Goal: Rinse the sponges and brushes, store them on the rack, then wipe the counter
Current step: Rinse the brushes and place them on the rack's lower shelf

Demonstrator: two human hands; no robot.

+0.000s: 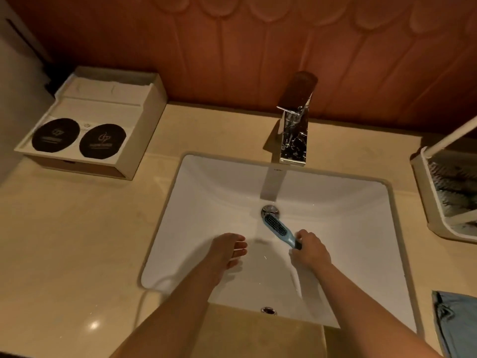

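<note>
Right hand (pixel 311 250) is gripping the blue brush (pixel 277 226) by the dark end of its handle, fingers curled round it. Brush is lying low in the sink (pixel 206 192), centre of frame. Its bristle head is pointing up-frame, sitting just over the drain (pixel 269 211), bristles facing the camera. A sheet of water looks to be running from the faucet (pixel 295 135) onto that spot, so I'm reading this as the rinse step.

Left hand (pixel 228 250) is holding nothing. Fingers are straight and loosely together, hovering in the basin left of the brush, apart from it.

Handling: brush is looking light and rigid, plastic body, wet so probably slippery. Handle end is the right place to take it, since that leaves the bristles clear for the water.

Storage: white holder (pixel 438 223) at the right edge of frame is probably the rack, contents too blurred to name. Blue cloth (pixel 456 324) is lying on the counter (pixel 64 241) at lower right, likely for the wipe. No sponges showing. Black round pads (pixel 103 140) are sitting in the box at upper left; can't tell what they are.
</note>
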